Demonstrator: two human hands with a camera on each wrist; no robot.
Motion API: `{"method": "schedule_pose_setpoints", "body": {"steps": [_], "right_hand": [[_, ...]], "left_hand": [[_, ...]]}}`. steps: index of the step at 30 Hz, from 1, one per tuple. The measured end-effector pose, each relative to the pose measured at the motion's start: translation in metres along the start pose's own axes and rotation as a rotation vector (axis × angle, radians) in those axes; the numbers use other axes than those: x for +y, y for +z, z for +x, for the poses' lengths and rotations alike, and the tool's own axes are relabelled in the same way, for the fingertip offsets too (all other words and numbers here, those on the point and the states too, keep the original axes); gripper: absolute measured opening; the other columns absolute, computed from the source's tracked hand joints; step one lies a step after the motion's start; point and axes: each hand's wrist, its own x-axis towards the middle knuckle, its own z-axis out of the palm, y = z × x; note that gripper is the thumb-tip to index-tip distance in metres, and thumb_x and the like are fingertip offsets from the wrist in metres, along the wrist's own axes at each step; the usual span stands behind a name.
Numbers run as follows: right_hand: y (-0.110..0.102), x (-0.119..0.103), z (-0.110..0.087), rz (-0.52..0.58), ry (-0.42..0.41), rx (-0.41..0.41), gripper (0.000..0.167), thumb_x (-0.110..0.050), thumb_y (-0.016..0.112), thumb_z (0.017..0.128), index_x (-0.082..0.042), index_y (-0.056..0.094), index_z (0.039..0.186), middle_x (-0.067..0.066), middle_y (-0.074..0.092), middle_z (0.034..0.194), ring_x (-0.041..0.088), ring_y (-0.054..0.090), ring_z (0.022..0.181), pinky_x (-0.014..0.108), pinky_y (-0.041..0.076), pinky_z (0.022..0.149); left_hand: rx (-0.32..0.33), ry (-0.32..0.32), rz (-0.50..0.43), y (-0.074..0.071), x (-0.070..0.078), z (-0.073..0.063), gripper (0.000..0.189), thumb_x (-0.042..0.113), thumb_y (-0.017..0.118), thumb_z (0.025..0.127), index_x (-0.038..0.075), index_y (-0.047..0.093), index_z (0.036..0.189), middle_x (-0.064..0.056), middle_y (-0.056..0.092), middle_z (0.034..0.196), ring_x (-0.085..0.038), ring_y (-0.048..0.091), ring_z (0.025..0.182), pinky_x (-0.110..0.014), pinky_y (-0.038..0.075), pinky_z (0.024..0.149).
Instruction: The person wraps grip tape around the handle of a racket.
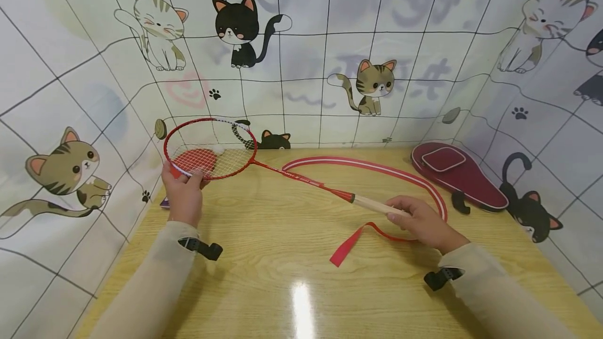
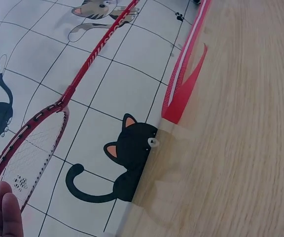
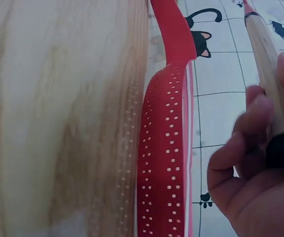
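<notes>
A red badminton racket (image 1: 303, 178) with a bare wooden handle (image 1: 374, 204) is held across the table in both hands. My left hand (image 1: 185, 198) holds the rim of its head, thumb and fingers on either side of the frame; fingertips show beside the strings in the left wrist view. The fingers of my right hand (image 1: 419, 221) grip the handle near its black end (image 3: 282, 150). Behind and below lies a long curved strip of red perforated grip tape (image 1: 363, 161) with a white edge line; its tapered tail (image 1: 348, 247) comes out past my right hand, which hides part of the strip.
A dark red zipped racket case (image 1: 480, 179) lies at the back right, a small dark piece (image 1: 459, 203) beside it. Behind the strings shows a red rounded paddle (image 1: 207, 157). Cat-printed cloth walls (image 1: 306, 82) enclose the back and sides of the wooden table (image 1: 264, 266).
</notes>
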Motion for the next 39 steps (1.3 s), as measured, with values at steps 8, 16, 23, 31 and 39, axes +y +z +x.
{"method": "schedule_pose_setpoints", "body": {"steps": [8, 16, 23, 31, 39], "right_hand": [[0.005, -0.012, 0.003, 0.057, -0.027, -0.184, 0.037, -0.016, 0.07, 0.102, -0.01, 0.066, 0.139, 0.015, 0.066, 0.102, 0.014, 0.054, 0.061, 0.027, 0.047, 0.052], [0.013, -0.022, 0.009, 0.038, -0.062, -0.257, 0.041, -0.016, 0.066, 0.105, -0.011, 0.062, 0.146, 0.017, 0.065, 0.106, 0.014, 0.053, 0.061, 0.027, 0.045, 0.052], [0.022, -0.021, 0.012, 0.059, -0.035, -0.191, 0.038, -0.017, 0.067, 0.104, -0.016, 0.065, 0.143, 0.016, 0.067, 0.111, 0.018, 0.059, 0.066, 0.026, 0.048, 0.057], [0.037, -0.024, 0.015, 0.135, -0.015, -0.17, 0.041, -0.022, 0.068, 0.104, -0.015, 0.063, 0.145, 0.015, 0.061, 0.112, 0.025, 0.055, 0.064, 0.028, 0.048, 0.052], [0.051, -0.029, 0.015, 0.139, -0.036, -0.183, 0.041, -0.019, 0.068, 0.104, -0.014, 0.062, 0.145, 0.017, 0.061, 0.114, 0.023, 0.058, 0.074, 0.028, 0.054, 0.063]], "left_hand": [[0.015, 0.0, -0.094, -0.001, 0.001, 0.008, 0.084, 0.006, 0.052, 0.109, 0.035, -0.001, 0.168, -0.019, 0.041, 0.161, -0.022, 0.057, 0.134, -0.028, 0.055, 0.103], [0.034, 0.023, -0.121, 0.002, -0.002, 0.007, 0.079, 0.011, 0.052, 0.11, 0.034, 0.005, 0.169, -0.013, 0.05, 0.15, -0.022, 0.06, 0.13, -0.022, 0.057, 0.094], [-0.008, 0.135, -0.158, 0.021, -0.018, -0.004, 0.089, 0.001, 0.058, 0.105, 0.028, 0.002, 0.169, -0.011, 0.06, 0.13, -0.017, 0.068, 0.108, -0.026, 0.058, 0.094], [-0.166, 0.153, -0.03, 0.054, -0.042, -0.035, 0.099, 0.007, 0.062, 0.105, 0.029, -0.011, 0.168, -0.01, 0.055, 0.15, -0.025, 0.067, 0.127, -0.026, 0.055, 0.1], [-0.36, 0.067, 0.073, 0.086, -0.051, -0.061, 0.094, 0.014, 0.063, 0.107, 0.022, -0.007, 0.17, -0.008, 0.049, 0.157, -0.023, 0.06, 0.136, -0.039, 0.048, 0.114]]}}
